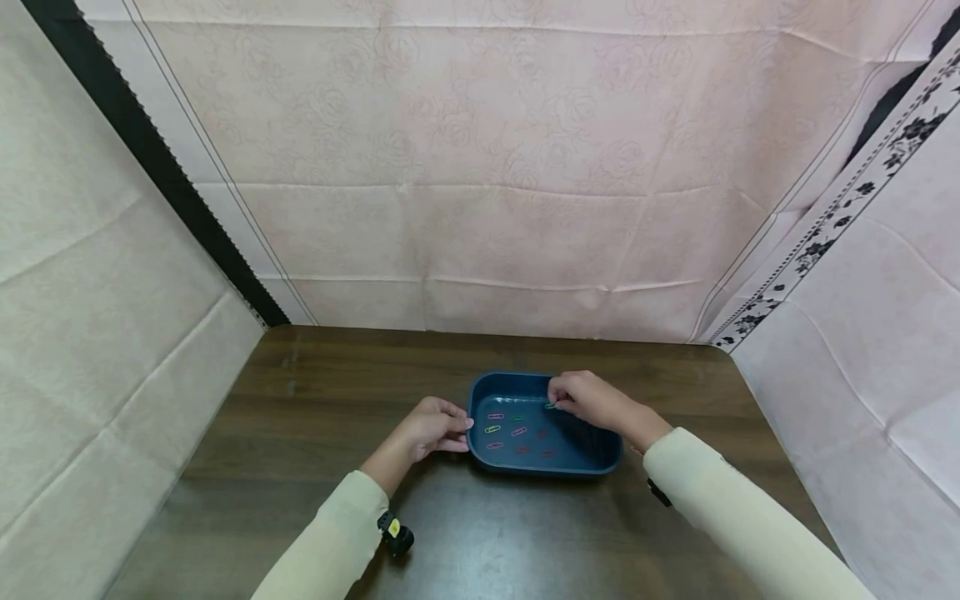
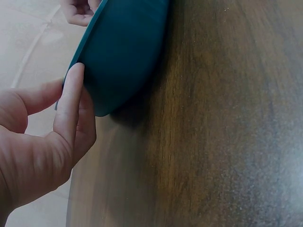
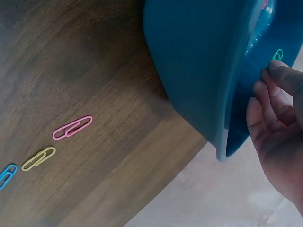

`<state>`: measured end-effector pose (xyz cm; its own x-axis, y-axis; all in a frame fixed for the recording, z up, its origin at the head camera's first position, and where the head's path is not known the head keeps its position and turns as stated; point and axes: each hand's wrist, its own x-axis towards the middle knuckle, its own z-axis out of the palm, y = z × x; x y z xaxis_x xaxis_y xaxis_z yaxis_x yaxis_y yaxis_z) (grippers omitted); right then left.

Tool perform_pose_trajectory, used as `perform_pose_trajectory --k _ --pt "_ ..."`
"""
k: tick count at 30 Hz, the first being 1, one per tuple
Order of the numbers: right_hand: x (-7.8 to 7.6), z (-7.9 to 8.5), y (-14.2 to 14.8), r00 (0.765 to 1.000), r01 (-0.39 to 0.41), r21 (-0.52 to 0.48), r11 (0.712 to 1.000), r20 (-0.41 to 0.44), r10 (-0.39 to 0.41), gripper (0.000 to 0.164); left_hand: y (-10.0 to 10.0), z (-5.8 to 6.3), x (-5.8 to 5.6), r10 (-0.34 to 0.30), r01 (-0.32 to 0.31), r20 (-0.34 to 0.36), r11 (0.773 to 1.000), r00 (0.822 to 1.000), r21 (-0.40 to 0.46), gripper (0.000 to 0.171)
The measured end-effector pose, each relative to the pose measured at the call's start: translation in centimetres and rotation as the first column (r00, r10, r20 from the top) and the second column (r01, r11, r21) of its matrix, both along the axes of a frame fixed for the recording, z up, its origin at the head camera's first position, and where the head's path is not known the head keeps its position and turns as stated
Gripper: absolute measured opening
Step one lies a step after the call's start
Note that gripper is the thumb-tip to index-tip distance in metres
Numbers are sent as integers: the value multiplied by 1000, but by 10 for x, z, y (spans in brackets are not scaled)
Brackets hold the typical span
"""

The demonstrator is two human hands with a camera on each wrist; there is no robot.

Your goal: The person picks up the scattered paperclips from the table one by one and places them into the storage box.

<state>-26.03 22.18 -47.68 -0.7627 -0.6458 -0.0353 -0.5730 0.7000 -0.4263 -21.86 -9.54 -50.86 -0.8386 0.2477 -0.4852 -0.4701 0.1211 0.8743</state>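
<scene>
A dark blue plastic tray (image 1: 581,450) sits on the wooden table, with several coloured paper clips spread inside it. Among them are a yellow paper clip (image 1: 492,429) and a pink paper clip (image 1: 496,416) toward the left. My left hand (image 1: 437,429) pinches the tray's left rim between thumb and fingers, and the left wrist view shows the fingers against the outer wall. Over the far right part of the tray, my right hand (image 1: 592,398) pinches a green paper clip (image 3: 278,55) between thumb and fingertip, inside the wall.
The right wrist view shows a pink paper clip (image 3: 72,127), a yellow paper clip (image 3: 39,159) and a blue paper clip (image 3: 7,176) on the table (image 3: 94,71) outside the tray. Pale cloth (image 1: 480,233) hangs behind the table and along both sides.
</scene>
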Motion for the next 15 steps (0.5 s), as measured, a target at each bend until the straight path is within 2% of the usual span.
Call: perform_pose_trajectory --k 11,15 --pt "-5 -4 -17 997 -55 27 998 60 53 11 -1 -2 -1 -7 7 -4 1000 1000 1 28" --pt "-6 -7 -21 996 -51 58 997 77 46 12 0 -1 -1 -6 6 -6 1000 1000 -2 29"
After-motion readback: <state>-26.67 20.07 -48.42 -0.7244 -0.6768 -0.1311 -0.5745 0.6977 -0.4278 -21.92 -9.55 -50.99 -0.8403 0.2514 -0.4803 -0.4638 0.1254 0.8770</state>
